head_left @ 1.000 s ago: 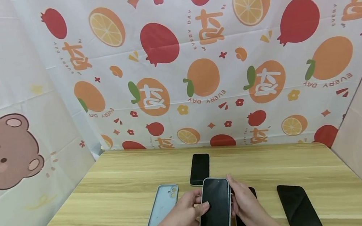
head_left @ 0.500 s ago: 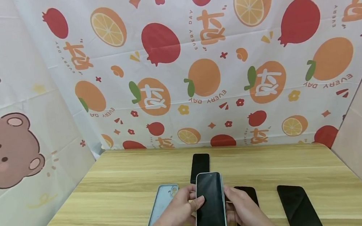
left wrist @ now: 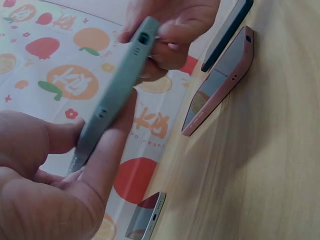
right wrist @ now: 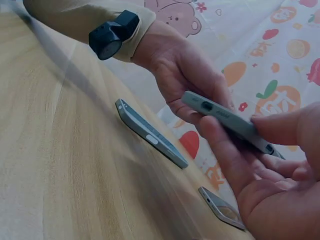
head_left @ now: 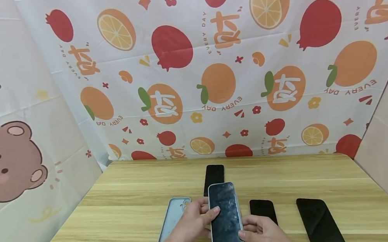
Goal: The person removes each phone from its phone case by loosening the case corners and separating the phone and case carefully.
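1. Our right hand (head_left: pixel 262 233) has slid from higher on the phone's (head_left: pixel 225 223) edge down to its lower right corner, where its fingers pinch it.
2. Our left hand (head_left: pixel 193 222) still grips the opposite edge, thumb on the screen (head_left: pixel 224 200).
3. We hold the phone above the bench (head_left: pixel 118 206), its screen now showing pale marks.
4. We judge the case (left wrist: pixel 124 75) already fitted, attention shifting to the lower end.

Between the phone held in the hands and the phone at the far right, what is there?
In the head view, after the held phone come the right hand, another phone partly hidden by that hand, and then bare tabletop.
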### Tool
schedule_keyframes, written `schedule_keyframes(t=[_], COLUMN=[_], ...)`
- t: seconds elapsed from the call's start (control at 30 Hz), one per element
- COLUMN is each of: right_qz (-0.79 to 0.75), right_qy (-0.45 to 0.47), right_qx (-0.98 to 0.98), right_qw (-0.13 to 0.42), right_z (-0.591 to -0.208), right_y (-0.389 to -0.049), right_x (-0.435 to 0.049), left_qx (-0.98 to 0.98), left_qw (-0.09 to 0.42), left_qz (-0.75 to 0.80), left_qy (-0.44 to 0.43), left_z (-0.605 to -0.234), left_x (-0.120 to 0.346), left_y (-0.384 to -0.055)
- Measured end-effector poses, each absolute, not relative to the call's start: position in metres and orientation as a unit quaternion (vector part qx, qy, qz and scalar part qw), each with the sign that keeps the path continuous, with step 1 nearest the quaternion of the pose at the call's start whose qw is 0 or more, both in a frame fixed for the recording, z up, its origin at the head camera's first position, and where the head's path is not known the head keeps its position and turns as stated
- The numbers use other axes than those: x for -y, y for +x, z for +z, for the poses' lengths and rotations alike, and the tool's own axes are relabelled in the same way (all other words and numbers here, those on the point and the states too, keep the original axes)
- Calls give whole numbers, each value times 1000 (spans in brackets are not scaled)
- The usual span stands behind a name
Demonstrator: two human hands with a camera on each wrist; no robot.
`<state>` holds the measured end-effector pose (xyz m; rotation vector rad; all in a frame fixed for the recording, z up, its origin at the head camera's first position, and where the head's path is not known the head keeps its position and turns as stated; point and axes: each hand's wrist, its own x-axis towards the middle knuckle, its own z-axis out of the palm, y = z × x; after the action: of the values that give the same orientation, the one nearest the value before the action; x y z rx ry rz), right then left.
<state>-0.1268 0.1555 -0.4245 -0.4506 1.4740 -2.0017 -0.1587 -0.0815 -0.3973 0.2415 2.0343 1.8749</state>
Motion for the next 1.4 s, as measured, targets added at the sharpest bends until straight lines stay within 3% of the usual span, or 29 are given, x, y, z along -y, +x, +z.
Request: schedule_keyframes(t=[0.27, 1.4], right_qz=[-765, -766], right_qy=[-165, -264], right_qx=[-547, -516], right_qw=[297, 276], right_z=[-423, -429], right_y=[-126, -126], right_x=[-162, -162], left_qx=[-694, -644], left_qw=[236, 245], left_qz=[671, 714], left_qy=[109, 126], left_z=[-399, -399], left_x=[80, 82], left_y=[-158, -152])
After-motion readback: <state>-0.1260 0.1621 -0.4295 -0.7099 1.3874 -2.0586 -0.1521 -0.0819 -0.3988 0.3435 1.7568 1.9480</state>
